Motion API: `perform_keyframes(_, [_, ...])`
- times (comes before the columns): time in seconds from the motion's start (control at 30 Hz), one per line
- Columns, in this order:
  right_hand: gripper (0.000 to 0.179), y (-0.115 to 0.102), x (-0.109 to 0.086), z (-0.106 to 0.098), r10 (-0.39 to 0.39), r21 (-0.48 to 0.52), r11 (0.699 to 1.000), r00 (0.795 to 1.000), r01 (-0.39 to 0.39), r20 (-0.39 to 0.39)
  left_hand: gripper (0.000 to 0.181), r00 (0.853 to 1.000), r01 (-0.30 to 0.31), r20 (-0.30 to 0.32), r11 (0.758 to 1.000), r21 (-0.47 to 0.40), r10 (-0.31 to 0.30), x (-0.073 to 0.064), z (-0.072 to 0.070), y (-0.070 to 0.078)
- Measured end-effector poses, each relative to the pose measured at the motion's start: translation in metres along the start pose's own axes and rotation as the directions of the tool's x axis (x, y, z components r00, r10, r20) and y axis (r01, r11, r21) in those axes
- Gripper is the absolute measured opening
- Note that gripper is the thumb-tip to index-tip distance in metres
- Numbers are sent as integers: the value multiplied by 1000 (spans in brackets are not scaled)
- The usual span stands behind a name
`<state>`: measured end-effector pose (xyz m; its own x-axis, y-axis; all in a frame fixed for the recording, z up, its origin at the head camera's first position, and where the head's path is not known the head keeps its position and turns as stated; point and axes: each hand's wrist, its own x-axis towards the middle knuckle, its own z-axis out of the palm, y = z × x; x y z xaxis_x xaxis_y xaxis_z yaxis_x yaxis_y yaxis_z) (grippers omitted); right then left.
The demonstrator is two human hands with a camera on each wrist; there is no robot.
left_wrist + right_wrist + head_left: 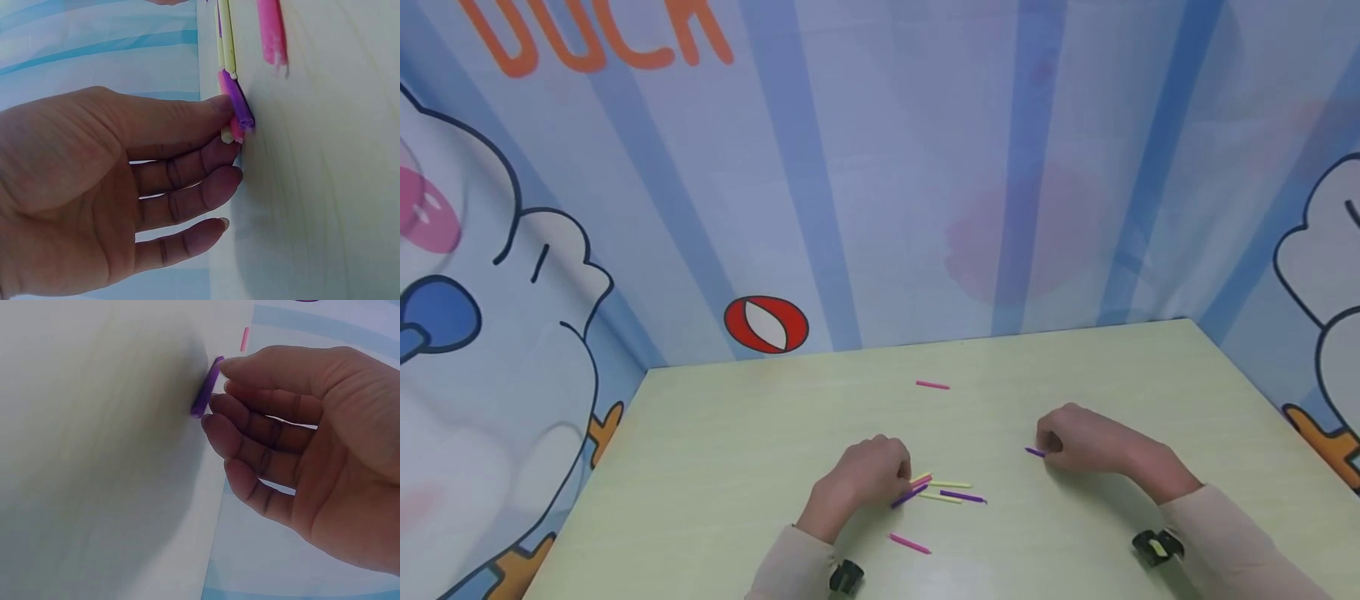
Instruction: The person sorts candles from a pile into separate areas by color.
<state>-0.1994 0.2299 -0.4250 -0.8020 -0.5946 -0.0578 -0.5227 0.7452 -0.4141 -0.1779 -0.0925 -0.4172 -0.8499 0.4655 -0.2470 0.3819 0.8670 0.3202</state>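
My left hand (pixel 867 473) pinches a small bunch of thin candle-like sticks between thumb and fingers, low over the table. In the left wrist view a purple stick (pixel 239 103), a pink stick (pixel 237 130) and a pale yellow end (pixel 226 135) show at the fingertips. Farther right, my right hand (pixel 1086 439) pinches a single purple stick (pixel 206 390) close to the tabletop, and its tip pokes out left of the fingers. Beside the left hand lie two yellow sticks (pixel 951 484) and another purple stick (pixel 962 497).
A pink stick (pixel 932 385) lies toward the back of the pale table (pixel 737 442). Another pink stick (pixel 910 543) lies nearer the front. Behind the table hangs a printed blue striped backdrop (pixel 910 167). A dark strap device (pixel 1157 547) is on the right wrist.
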Motion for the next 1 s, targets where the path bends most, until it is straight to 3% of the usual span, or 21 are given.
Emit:
perform_keyframes(0.3, [4,-18,6,-12,-17,17,1000,1000,17,-9,10,1000,-9,-10,1000,-3,9,0,1,0])
perform_keyframes(1.0, [8,-52,34,-7,-135,-7,991,991,135,-17,10,1000,-3,-1,1000,-2,3,0,1,0])
